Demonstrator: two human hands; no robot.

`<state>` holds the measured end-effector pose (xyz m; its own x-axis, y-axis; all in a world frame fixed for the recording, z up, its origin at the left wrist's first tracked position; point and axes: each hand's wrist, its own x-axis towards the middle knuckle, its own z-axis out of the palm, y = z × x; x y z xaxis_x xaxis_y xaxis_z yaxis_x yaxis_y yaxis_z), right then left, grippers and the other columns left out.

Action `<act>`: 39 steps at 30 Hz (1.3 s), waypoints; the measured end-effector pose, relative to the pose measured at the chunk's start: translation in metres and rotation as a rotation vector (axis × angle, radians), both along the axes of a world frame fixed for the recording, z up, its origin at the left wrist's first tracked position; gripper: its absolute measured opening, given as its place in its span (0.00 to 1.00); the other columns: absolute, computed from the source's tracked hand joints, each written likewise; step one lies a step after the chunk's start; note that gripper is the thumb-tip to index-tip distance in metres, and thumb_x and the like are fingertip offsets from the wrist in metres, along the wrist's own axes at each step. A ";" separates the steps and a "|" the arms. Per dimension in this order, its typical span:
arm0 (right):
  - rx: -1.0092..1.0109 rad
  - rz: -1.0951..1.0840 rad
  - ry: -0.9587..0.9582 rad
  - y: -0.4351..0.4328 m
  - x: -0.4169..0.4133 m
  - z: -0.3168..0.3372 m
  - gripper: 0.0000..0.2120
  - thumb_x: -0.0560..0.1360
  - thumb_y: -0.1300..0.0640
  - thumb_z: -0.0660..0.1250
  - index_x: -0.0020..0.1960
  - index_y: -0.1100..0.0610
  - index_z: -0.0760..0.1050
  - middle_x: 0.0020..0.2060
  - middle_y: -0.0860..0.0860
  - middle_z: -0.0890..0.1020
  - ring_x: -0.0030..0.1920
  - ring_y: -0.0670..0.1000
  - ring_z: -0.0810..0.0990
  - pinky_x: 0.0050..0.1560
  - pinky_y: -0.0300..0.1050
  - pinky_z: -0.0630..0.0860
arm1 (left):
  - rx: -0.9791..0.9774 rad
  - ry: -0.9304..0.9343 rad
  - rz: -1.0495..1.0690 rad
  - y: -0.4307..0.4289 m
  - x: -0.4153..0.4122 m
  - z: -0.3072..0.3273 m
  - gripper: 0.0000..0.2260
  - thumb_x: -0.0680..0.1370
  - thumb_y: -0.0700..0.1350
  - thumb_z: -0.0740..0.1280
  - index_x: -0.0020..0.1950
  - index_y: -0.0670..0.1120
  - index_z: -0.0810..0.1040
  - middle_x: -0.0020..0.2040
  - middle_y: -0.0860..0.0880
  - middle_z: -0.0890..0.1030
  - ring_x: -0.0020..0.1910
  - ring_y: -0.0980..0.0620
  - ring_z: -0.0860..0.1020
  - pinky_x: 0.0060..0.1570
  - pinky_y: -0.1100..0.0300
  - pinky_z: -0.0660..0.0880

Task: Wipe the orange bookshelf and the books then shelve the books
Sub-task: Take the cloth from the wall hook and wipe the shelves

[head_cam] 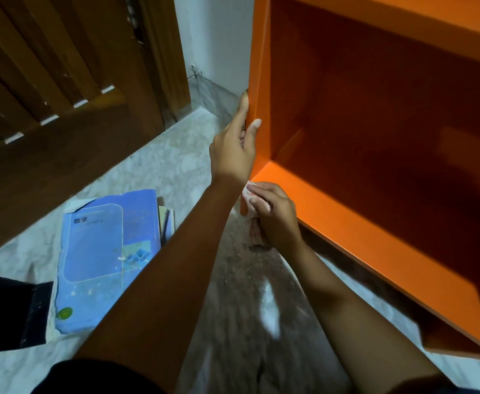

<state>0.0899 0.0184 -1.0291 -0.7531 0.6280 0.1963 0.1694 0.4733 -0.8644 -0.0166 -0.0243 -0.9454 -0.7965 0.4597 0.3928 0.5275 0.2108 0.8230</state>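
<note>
The orange bookshelf [375, 115] fills the right of the view, its compartment bare inside. My left hand [234, 146] grips the front edge of the shelf's left side panel, thumb on the front face and fingers around the outside. My right hand [275, 214] is closed on a pale pinkish cloth [250, 199], pressed against the lower front corner of the shelf. A blue book [99, 260] lies flat on the floor at the lower left, on top of a small pile; other book edges [166, 223] show behind it.
A brown wooden door [62, 95] stands at the upper left, with a white wall strip [213, 38] between it and the shelf. The marble floor [241, 294] under my arms is dusty. A dark object [5, 308] sits at the left edge.
</note>
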 end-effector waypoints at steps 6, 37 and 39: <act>0.000 0.063 -0.161 0.004 -0.022 0.001 0.12 0.76 0.63 0.63 0.56 0.62 0.80 0.56 0.57 0.76 0.56 0.50 0.71 0.51 0.31 0.63 | -0.007 0.024 0.001 0.002 -0.006 -0.007 0.22 0.81 0.49 0.60 0.74 0.49 0.61 0.42 0.49 0.75 0.37 0.66 0.69 0.47 0.61 0.71; 0.194 -0.219 -0.332 0.009 0.081 -0.002 0.11 0.75 0.64 0.64 0.54 0.57 0.82 0.51 0.59 0.74 0.56 0.60 0.71 0.55 0.49 0.67 | 0.152 -0.130 -0.003 -0.001 0.010 -0.012 0.20 0.80 0.50 0.60 0.71 0.50 0.67 0.54 0.42 0.82 0.55 0.49 0.80 0.56 0.51 0.77; 0.203 -0.237 -0.355 0.010 0.096 0.000 0.12 0.75 0.65 0.64 0.55 0.58 0.81 0.52 0.60 0.74 0.56 0.61 0.71 0.56 0.51 0.69 | 0.154 -0.139 -0.004 0.000 0.016 -0.009 0.19 0.81 0.47 0.59 0.72 0.47 0.67 0.55 0.38 0.80 0.56 0.44 0.79 0.56 0.51 0.76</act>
